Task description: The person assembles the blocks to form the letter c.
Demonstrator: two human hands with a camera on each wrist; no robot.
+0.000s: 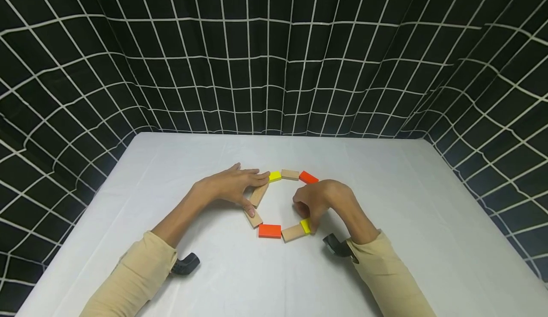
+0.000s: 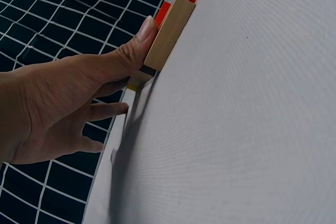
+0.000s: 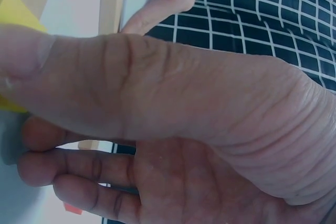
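Note:
Flat blocks lie in a ring on the white table. My left hand (image 1: pixel 234 183) spans the ring's left side with fingers spread. Its thumb touches a lower-left wooden block (image 1: pixel 255 221); its fingertips reach the upper-left wooden block (image 1: pixel 259 195) and a yellow block (image 1: pixel 275 176). In the left wrist view that thumb lies against a wooden block (image 2: pixel 170 35). My right hand (image 1: pixel 321 200) pinches another yellow block (image 1: pixel 305 225), against the end of a wooden block (image 1: pixel 293 232). In the right wrist view the thumb covers part of this yellow block (image 3: pixel 18 9).
A red block (image 1: pixel 269 231) lies at the ring's front. At its back are a wooden block (image 1: pixel 290 174) and a red block (image 1: pixel 308 177). Black cloth with a white grid (image 1: pixel 274 69) hangs around the table (image 1: pixel 214 279). A dark wrist device (image 1: pixel 186 264) juts from the left sleeve.

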